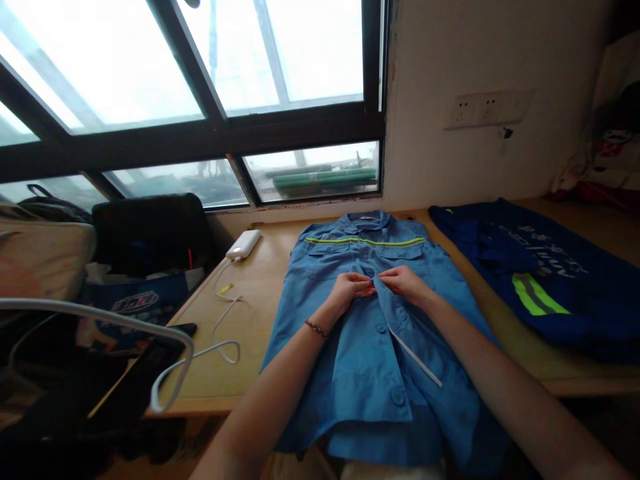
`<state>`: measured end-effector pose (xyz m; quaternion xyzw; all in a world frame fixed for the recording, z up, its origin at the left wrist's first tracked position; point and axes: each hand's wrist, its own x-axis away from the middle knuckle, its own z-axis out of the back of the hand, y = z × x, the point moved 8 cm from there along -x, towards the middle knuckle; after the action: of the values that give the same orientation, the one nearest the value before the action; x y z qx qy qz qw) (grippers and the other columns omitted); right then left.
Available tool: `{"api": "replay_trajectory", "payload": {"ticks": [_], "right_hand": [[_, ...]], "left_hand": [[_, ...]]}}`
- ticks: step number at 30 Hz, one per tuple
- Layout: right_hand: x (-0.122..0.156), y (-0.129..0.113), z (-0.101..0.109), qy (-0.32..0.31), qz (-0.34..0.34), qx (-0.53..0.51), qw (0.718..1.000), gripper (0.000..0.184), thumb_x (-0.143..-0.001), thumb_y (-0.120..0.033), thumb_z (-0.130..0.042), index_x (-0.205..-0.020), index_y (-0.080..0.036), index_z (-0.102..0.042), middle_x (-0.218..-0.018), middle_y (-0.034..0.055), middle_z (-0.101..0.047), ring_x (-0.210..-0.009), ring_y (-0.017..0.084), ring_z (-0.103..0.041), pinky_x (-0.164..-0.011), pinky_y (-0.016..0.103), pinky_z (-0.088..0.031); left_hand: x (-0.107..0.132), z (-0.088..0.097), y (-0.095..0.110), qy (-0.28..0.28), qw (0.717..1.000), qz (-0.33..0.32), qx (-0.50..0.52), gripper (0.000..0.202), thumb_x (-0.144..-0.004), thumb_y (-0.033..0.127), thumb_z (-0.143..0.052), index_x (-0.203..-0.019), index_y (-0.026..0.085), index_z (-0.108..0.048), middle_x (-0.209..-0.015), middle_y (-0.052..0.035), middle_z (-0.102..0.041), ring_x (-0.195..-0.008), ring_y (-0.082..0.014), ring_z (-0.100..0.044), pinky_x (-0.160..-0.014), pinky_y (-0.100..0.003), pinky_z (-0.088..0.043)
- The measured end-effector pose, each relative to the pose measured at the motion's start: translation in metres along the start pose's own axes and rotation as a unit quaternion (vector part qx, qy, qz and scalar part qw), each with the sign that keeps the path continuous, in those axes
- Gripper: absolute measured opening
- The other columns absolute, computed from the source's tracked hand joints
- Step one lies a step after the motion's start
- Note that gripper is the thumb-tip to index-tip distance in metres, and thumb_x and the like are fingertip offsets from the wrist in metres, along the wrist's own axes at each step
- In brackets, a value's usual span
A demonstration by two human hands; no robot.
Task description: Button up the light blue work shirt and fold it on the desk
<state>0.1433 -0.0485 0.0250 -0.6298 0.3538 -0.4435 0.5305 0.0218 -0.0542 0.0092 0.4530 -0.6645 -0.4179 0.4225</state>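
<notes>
A light-blue work shirt (pixel 307 327) with a yellow reflective stripe lies face up on the table, its collar toward the wall. My left hand (pixel 350 288) pinches one edge of its front opening at mid-chest. Close beside it, my right hand (pixel 407 283) pinches the opposite front edge and holds it slightly raised. The exact spot between my fingertips is too small to make out. Below my hands the placket is unfastened, with a button (pixel 397 396) near the hem. A thin white strip (pixel 417 360) shows along the right front panel. The shirt's hem hangs over the table's near edge.
A dark-blue garment (pixel 480 260) with a reflective patch lies to the right on the wooden table (pixel 265 293). On the left are a white power bank (pixel 243 245) and its looping white cable (pixel 173 327). Bags and a black chair back (pixel 150 227) stand further left.
</notes>
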Motion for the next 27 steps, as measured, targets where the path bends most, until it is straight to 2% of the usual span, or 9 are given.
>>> {"api": "replay_trajectory", "payload": {"ticks": [3, 5, 8, 10, 15, 22, 24, 27], "right_hand": [[0.000, -0.011, 0.007, 0.084, 0.081, 0.129, 0.985, 0.022, -0.059, -0.030, -0.064, -0.071, -0.013, -0.066, -0.056, 0.0012, -0.061, -0.048, 0.011, -0.051, -0.047, 0.021, -0.036], [0.004, -0.024, 0.006, 0.125, 0.152, 0.224, 0.954, 0.018, -0.061, -0.030, -0.062, -0.069, -0.014, -0.066, -0.052, -0.0006, -0.058, -0.048, 0.011, -0.049, -0.048, 0.021, -0.034], [0.013, -0.037, -0.003, 0.148, 0.225, 0.332, 0.904, 0.013, -0.065, -0.028, -0.059, -0.070, -0.017, -0.065, -0.048, -0.0032, -0.052, -0.047, 0.010, -0.045, -0.049, 0.021, -0.031], [0.016, -0.039, -0.008, 0.139, 0.237, 0.356, 0.893, 0.013, -0.065, -0.026, -0.059, -0.074, -0.018, -0.063, -0.048, -0.0046, -0.051, -0.046, 0.009, -0.044, -0.049, 0.021, -0.031], [0.015, -0.037, -0.012, 0.114, 0.225, 0.334, 0.908, 0.017, -0.064, -0.024, -0.060, -0.080, -0.018, -0.060, -0.046, -0.0069, -0.047, -0.044, 0.008, -0.043, -0.047, 0.020, -0.029], [0.004, -0.028, -0.007, 0.061, 0.166, 0.238, 0.955, 0.032, -0.061, -0.028, -0.063, -0.089, -0.014, -0.060, -0.046, -0.0077, -0.044, -0.043, 0.007, -0.038, -0.044, 0.019, -0.028], [0.006, -0.030, -0.006, 0.059, 0.175, 0.237, 0.954, 0.037, -0.060, -0.027, -0.064, -0.094, -0.015, -0.060, -0.049, -0.0074, -0.045, -0.046, 0.008, -0.040, -0.046, 0.019, -0.030], [0.015, -0.043, -0.009, 0.077, 0.241, 0.287, 0.924, 0.039, -0.062, -0.025, -0.064, -0.100, -0.020, -0.062, -0.060, -0.0049, -0.049, -0.053, 0.009, -0.043, -0.053, 0.020, -0.034]], "left_hand": [[0.001, -0.002, 0.002, -0.005, 1.000, -0.003, 0.000, 0.022, -0.061, 0.022, -0.071, -0.074, 0.006, -0.060, -0.069, -0.0105, -0.066, -0.061, -0.0157, -0.064, -0.062, -0.025, -0.054], [0.002, -0.004, 0.004, -0.006, 1.000, -0.007, 0.004, 0.027, -0.066, 0.031, -0.068, -0.076, 0.008, -0.060, -0.069, -0.0102, -0.065, -0.058, -0.0145, -0.063, -0.059, -0.025, -0.053], [0.002, -0.004, 0.006, 0.004, 1.000, -0.012, 0.004, 0.029, -0.066, 0.035, -0.067, -0.076, 0.010, -0.056, -0.065, -0.0069, -0.063, -0.053, -0.0117, -0.061, -0.054, -0.022, -0.052], [0.001, -0.003, 0.006, 0.014, 1.000, -0.014, 0.005, 0.027, -0.064, 0.029, -0.069, -0.077, 0.011, -0.054, -0.062, -0.0042, -0.061, -0.051, -0.0102, -0.060, -0.052, -0.020, -0.051], [-0.001, 0.001, 0.003, 0.031, 0.999, -0.022, 0.019, 0.030, -0.061, 0.017, -0.069, -0.084, 0.014, -0.049, -0.060, 0.0004, -0.058, -0.049, -0.0087, -0.057, -0.051, -0.020, -0.049], [0.001, -0.002, 0.007, 0.029, 0.997, -0.061, 0.040, 0.041, -0.056, 0.018, -0.071, -0.088, 0.017, -0.046, -0.062, 0.0052, -0.053, -0.051, -0.0055, -0.055, -0.051, -0.017, -0.046], [0.001, -0.001, 0.007, 0.036, 0.996, -0.063, 0.047, 0.043, -0.055, 0.016, -0.071, -0.089, 0.018, -0.045, -0.063, 0.0053, -0.053, -0.052, -0.0055, -0.055, -0.052, -0.018, -0.046], [0.001, 0.001, 0.007, 0.050, 0.995, -0.064, 0.064, 0.042, -0.056, 0.013, -0.069, -0.089, 0.018, -0.045, -0.065, 0.0043, -0.055, -0.054, -0.0060, -0.055, -0.054, -0.019, -0.047]]}}
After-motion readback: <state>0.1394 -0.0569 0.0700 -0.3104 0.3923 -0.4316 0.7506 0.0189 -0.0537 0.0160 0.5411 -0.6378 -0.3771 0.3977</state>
